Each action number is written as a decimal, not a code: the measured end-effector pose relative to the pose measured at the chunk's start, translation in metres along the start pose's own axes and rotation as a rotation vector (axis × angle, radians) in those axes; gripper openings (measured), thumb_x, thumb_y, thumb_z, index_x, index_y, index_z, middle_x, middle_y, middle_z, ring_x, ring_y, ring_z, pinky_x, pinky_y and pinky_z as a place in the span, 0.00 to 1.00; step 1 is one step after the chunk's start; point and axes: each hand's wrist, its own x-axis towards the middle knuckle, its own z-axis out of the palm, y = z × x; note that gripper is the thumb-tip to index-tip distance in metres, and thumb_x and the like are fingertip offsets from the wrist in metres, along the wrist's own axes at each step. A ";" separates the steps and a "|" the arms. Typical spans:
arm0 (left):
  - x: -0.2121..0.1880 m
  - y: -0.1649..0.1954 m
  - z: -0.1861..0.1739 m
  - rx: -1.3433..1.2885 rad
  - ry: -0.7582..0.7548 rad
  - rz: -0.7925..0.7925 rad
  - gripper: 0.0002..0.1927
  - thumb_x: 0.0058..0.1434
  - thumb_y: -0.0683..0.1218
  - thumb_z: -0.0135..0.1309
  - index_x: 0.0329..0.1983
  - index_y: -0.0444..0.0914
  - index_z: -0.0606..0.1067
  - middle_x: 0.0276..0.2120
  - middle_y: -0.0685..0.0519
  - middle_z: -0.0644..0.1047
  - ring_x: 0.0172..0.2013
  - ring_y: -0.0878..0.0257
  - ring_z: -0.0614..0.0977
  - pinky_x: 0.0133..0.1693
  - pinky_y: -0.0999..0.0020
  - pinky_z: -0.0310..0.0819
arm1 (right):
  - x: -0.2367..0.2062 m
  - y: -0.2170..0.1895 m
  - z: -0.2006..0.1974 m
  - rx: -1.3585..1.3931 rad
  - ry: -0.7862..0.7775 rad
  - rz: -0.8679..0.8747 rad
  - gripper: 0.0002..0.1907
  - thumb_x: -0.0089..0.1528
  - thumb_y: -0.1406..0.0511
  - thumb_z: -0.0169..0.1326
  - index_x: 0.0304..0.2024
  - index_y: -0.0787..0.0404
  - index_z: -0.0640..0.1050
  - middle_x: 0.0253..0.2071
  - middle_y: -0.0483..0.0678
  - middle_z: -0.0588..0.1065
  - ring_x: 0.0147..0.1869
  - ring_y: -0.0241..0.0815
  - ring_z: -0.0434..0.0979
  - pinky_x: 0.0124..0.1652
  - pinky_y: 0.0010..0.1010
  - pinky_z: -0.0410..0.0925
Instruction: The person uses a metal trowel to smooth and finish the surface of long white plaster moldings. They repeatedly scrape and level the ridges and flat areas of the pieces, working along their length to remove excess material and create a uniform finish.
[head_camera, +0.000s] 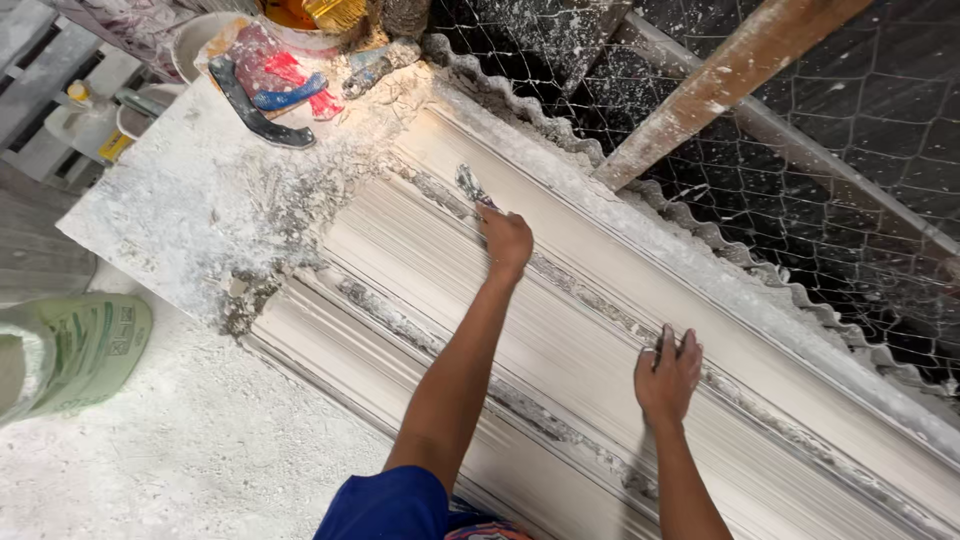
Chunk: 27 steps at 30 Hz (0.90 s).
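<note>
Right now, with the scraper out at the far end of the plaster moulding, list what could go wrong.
1. The left hand works the scraper at full stretch; a slip could gouge the plaster moulding.
2. The right hand leans on a narrow ridge, which might chip under the weight.
3. Loose plaster crumbs near the blade could get dragged along and scratch the smooth face.
</note>
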 end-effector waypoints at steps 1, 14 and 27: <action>0.003 0.007 -0.002 0.018 -0.035 -0.054 0.40 0.68 0.42 0.42 0.72 0.20 0.37 0.66 0.16 0.52 0.67 0.28 0.58 0.66 0.47 0.55 | 0.000 0.000 0.000 0.009 0.005 -0.017 0.30 0.67 0.57 0.44 0.72 0.54 0.65 0.79 0.60 0.48 0.81 0.65 0.42 0.72 0.58 0.42; 0.033 0.017 -0.009 0.112 0.055 -0.147 0.37 0.67 0.45 0.43 0.71 0.20 0.46 0.56 0.19 0.71 0.56 0.31 0.77 0.59 0.47 0.71 | -0.003 0.001 0.005 0.018 0.025 -0.043 0.29 0.67 0.59 0.45 0.71 0.57 0.67 0.80 0.59 0.50 0.82 0.65 0.44 0.74 0.57 0.45; 0.035 0.013 -0.014 0.203 0.061 0.001 0.35 0.65 0.44 0.46 0.68 0.20 0.49 0.57 0.19 0.69 0.57 0.30 0.74 0.58 0.46 0.68 | -0.006 -0.002 0.002 0.059 0.017 -0.049 0.31 0.66 0.59 0.46 0.71 0.62 0.65 0.79 0.62 0.50 0.82 0.66 0.43 0.73 0.58 0.44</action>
